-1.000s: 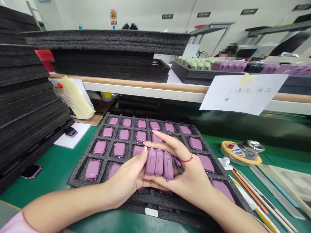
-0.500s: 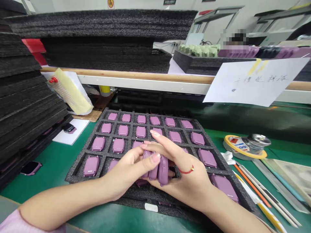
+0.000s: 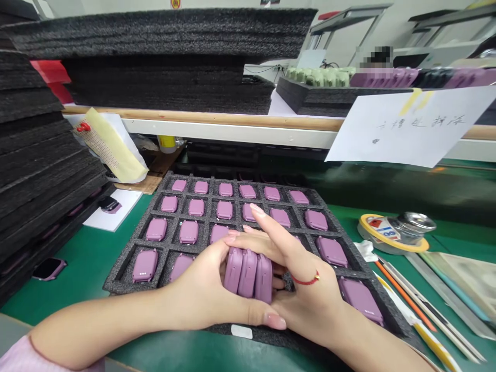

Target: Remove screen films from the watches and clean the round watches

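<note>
We're holding three purple watches (image 3: 248,274) between curled left hand (image 3: 211,281) and right hand (image 3: 310,279), above a compartmented foam tray (image 3: 164,258) of others.

bright, dark under shelf (image 3: 232,133), stretched edges

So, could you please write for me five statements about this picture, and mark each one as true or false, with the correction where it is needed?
1. The left hand and the right hand together hold three purple cases. True.
2. The left hand wears the red bracelet. False: the right hand wears the red bracelet.
3. Other purple cases lie in compartments of the foam tray. True.
4. The yellow ring lies to the left of the foam tray in the picture. False: the yellow ring lies to its right.
5. The orange stick lies on the green table. True.
</note>
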